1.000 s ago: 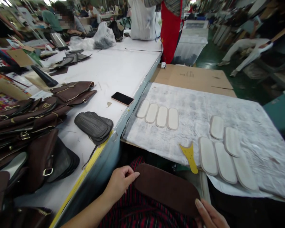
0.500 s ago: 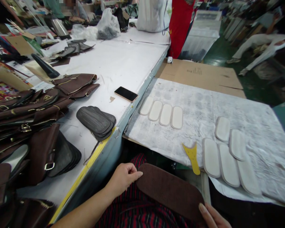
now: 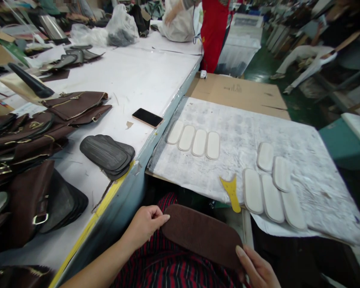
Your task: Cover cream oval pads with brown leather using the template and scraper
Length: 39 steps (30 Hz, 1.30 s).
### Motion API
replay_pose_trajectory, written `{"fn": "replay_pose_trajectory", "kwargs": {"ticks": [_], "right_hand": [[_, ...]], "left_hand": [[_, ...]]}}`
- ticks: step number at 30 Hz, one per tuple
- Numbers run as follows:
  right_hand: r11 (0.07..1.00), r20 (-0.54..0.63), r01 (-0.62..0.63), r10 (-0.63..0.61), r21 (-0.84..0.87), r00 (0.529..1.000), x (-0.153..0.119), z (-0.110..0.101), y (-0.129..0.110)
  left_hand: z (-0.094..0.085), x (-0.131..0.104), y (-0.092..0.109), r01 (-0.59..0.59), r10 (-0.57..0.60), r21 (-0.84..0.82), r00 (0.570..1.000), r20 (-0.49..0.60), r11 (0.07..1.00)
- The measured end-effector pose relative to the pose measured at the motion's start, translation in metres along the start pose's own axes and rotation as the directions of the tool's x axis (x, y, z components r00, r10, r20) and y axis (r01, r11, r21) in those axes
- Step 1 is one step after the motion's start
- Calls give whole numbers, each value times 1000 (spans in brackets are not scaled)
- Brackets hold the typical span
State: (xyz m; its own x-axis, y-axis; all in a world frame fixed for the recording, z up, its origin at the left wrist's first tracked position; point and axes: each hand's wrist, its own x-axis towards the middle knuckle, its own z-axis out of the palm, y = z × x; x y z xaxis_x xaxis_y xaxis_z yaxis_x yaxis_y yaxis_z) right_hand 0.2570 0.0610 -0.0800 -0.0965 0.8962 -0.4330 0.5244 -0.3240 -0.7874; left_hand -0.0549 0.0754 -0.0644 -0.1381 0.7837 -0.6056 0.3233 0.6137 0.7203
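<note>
Above my lap I hold a long brown leather panel (image 3: 201,235) with rounded ends, its plain side facing up. My left hand (image 3: 146,224) pinches the far left end between thumb and fingers. At the opposite end, my right hand (image 3: 254,265) grips the edge with the thumb on top; its other fingers are partly hidden. A yellow forked tool (image 3: 231,193) lies at the near edge of the paper-covered board (image 3: 204,176), just beyond the panel. Several white oval pieces with thin borders, such as this one (image 3: 253,191), rest on that board.
Brown leather bags (image 3: 75,105) crowd the left of the white table (image 3: 132,76). Dark oval pieces (image 3: 105,154) are stacked near its edge, with a phone (image 3: 147,117) beyond. A person in a red apron (image 3: 213,34) stands at the far end.
The view has swung slightly right, so everything sits further left. My hands still hold the brown panel at both ends. The co-worker's hand now shows at the white bag.
</note>
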Motion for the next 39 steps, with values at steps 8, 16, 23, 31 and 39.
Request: {"fn": "replay_pose_trajectory", "kwargs": {"ticks": [8,16,23,31,39], "right_hand": [[1000,-16,-20,20,-24,1000,-2,-2,-11],[996,-69,10,-16,-83,997,4,-9,-13],[1000,-13,11,-12,-19,1000,4,-13,-15],[999,2,25,-25,-22,1000,6,-14,-10],[999,12,21,-21,-25,1000,8,-12,-6]], "left_hand": [[1,1,4,45,-45,97,999,-3,994],[-5,13,-19,157,-168,138,983,72,978],[-2,12,-17,194,-197,115,980,12,974],[-3,11,-25,233,-235,94,972,12,968],[0,8,-19,219,-218,90,976,-16,972]]}}
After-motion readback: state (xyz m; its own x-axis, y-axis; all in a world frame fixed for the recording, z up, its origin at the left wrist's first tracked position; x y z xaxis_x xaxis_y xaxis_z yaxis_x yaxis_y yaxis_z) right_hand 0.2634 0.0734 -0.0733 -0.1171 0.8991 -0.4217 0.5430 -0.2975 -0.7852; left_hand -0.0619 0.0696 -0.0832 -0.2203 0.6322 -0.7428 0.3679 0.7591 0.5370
